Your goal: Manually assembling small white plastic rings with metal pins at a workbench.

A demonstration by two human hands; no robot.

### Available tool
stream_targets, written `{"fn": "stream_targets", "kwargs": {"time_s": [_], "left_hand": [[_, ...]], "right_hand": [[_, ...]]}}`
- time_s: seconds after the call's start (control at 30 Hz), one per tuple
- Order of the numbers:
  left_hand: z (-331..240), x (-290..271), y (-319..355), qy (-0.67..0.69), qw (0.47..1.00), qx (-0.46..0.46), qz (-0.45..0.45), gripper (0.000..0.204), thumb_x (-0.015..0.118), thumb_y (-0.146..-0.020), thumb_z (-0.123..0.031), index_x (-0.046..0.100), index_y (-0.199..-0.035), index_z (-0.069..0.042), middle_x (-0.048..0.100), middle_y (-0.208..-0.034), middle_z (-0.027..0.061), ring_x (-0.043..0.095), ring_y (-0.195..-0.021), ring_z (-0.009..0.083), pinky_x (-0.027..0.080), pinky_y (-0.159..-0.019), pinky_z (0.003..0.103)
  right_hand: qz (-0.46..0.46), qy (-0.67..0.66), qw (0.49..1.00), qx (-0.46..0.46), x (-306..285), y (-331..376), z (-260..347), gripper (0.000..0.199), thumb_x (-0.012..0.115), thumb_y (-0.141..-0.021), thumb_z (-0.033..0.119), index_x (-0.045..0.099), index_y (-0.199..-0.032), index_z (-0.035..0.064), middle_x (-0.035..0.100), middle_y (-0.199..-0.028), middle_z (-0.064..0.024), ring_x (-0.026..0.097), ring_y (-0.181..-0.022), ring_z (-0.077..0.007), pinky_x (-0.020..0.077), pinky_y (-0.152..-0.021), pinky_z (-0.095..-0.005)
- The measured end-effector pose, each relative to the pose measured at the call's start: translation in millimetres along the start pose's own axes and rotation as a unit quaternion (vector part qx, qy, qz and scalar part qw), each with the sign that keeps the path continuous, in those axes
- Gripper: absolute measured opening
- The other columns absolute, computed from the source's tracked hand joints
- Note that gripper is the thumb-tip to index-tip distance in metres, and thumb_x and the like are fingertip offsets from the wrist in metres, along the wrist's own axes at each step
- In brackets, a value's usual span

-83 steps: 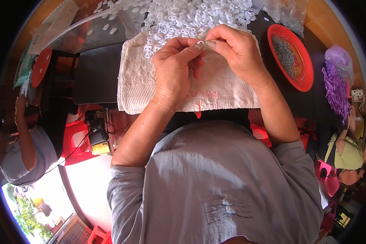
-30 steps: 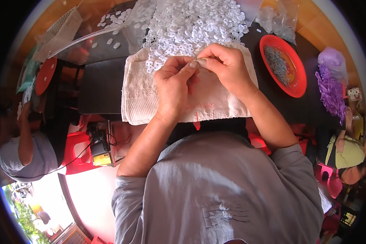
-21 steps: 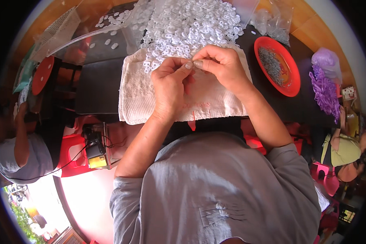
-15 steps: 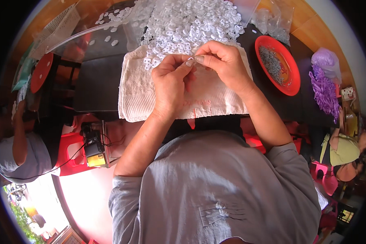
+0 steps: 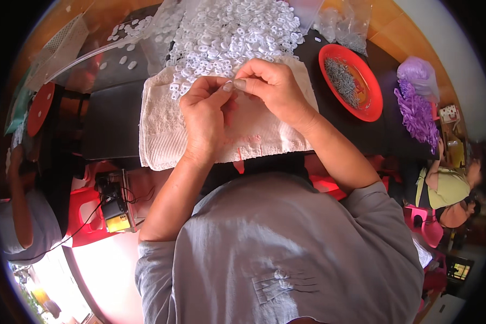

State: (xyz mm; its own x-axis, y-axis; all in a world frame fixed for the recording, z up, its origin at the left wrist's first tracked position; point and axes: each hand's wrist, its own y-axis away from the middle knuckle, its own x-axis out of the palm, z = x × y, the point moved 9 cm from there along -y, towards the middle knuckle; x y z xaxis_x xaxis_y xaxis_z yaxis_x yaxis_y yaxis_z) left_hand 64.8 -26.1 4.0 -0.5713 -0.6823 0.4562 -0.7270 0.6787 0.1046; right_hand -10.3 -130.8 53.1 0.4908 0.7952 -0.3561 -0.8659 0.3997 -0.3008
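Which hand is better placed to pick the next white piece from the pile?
Probably the right hand: it lies against the edge of the white pile, while the left hand sits lower on the towel.

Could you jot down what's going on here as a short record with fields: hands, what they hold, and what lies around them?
Left hand: left hand, fingertips pinched against the right, over the cloth
Right hand: right hand, pinching a tiny piece, too small to identify
Surface: white terry towel on a dark table
Ahead of hands: heap of small white plastic pieces
Right side: round red plastic dish with small grey metal parts; beyond it, a pile of purple pieces
Nearby: other people seated at both edges
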Motion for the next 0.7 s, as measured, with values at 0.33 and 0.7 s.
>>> {"fn": "stream_targets", "kwargs": {"time_s": [0.33,0.7], "left_hand": [[-3,3,1,-0.004,1.000,0.010,0.013,0.004,0.060,-0.088,-0.003,0.060,-0.090,0.000,0.061,-0.075,0.0043,0.054,-0.057,0.0084,0.038,-0.045,0.022],[-1,0,2,-0.007,1.000,0.014,0.015,0.005,0.060,-0.087,-0.001,0.060,-0.091,0.002,0.061,-0.073,0.0059,0.053,-0.054,0.0081,0.037,-0.041,0.021]], "right_hand": [[-0.060,0.438,0.897,0.018,-90,-83,-30,0.019,0.064,-0.082,0.024,0.069,-0.092,0.0085,0.067,-0.076,-0.0086,0.064,-0.072,-0.0213,0.0483,-0.067,-0.0343],[-0.011,0.484,0.874,0.039,-68,-93,-48,0.020,0.068,-0.078,0.024,0.069,-0.094,0.0122,0.067,-0.078,-0.0087,0.065,-0.077,-0.0260,0.0484,-0.068,-0.0379]]}}
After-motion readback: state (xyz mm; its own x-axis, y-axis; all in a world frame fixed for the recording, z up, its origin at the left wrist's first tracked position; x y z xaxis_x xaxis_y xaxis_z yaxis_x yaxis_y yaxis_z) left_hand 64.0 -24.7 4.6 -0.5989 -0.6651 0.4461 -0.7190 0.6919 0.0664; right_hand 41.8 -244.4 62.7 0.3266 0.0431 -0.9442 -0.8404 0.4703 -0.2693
